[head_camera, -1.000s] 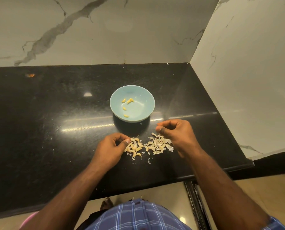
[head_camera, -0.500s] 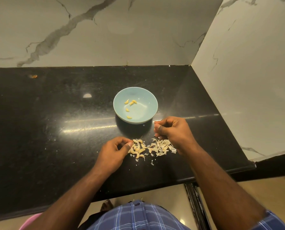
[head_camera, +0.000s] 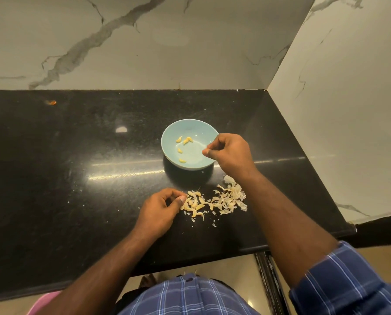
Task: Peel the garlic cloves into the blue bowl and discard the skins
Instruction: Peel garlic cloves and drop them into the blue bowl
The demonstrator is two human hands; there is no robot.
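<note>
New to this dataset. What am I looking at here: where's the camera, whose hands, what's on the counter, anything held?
There is no robot here. A person wears one wide-angle camera on the head, looking down at their own bare hands, so this single view is all you get.

On the black counter stands a blue bowl with five peeled cloves in it. Nearer the person lie a pile of unpeeled garlic cloves and, to its right, a pile of papery skins.

The right hand hovers over the bowl's rim, fingertips pinched together; whatever they hold is too small to see. The left hand rests at the clove pile, fingers curled, thumb touching the cloves.
</note>
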